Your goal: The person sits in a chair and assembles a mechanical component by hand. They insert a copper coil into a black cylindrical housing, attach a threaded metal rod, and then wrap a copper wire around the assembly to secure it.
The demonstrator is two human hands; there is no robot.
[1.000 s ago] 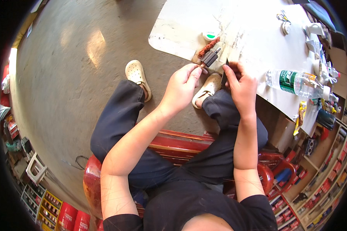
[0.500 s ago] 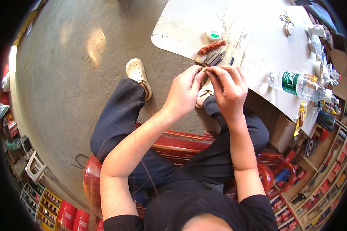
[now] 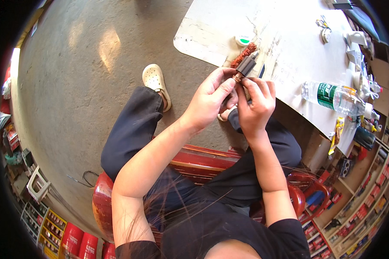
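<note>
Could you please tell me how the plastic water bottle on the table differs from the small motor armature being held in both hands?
The plastic water bottle is clear with a green label; the motor armature is dark with reddish copper windings. The bottle is larger; the armature is short and stubby. The bottle lies on its side untouched on the white table; the armature is pinched between the left hand and right hand. Both are roughly cylindrical.

Floor [image 3: 82,86]: bare grey concrete, smooth, with two bright patches of reflected light. Surface [image 3: 289,47]: pale white board, scuffed, one rounded corner, sunlit. Seat [image 3: 203,159]: red bench with red rails. Shelving [image 3: 363,211]: at right, compartments packed with small coloured boxes. Racks [image 3: 52,224]: lower left, red and yellow containers, beside a white plastic stool [image 3: 36,183].
</note>
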